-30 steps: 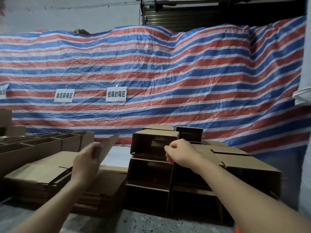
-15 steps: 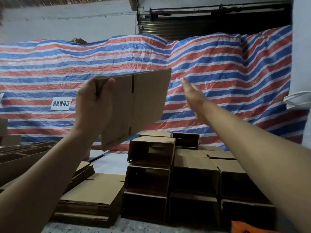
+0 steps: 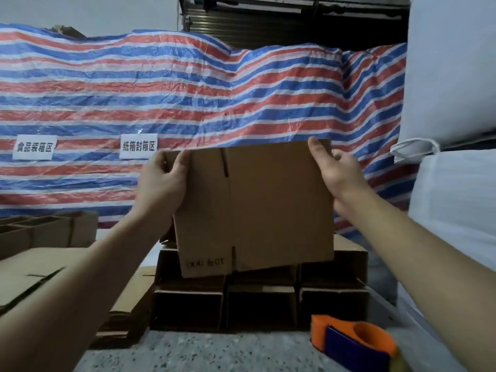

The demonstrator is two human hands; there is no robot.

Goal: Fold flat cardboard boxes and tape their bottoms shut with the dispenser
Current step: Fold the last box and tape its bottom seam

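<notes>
I hold a flat brown cardboard box (image 3: pixel 257 208) upright in front of me, above the stacked boxes. My left hand (image 3: pixel 163 181) grips its upper left corner, thumb on the near face. My right hand (image 3: pixel 335 173) grips the upper right edge, thumb on the near face and fingers behind. Small printed text shows at the box's lower left. An orange and blue tape dispenser (image 3: pixel 354 342) lies on the speckled floor (image 3: pixel 214 353) at the lower right, apart from both hands.
Folded open boxes (image 3: pixel 263 299) are stacked right below the held box. A pile of flat cardboard (image 3: pixel 35 275) lies at the left, with more open boxes (image 3: pixel 40 232) behind it. A striped tarp (image 3: pixel 188 89) hangs behind, and white sacks (image 3: pixel 456 183) stand at the right.
My left hand lifted a flat box off the pile and brought it to the centre. My right hand left the stacked boxes and took hold of its right edge.
</notes>
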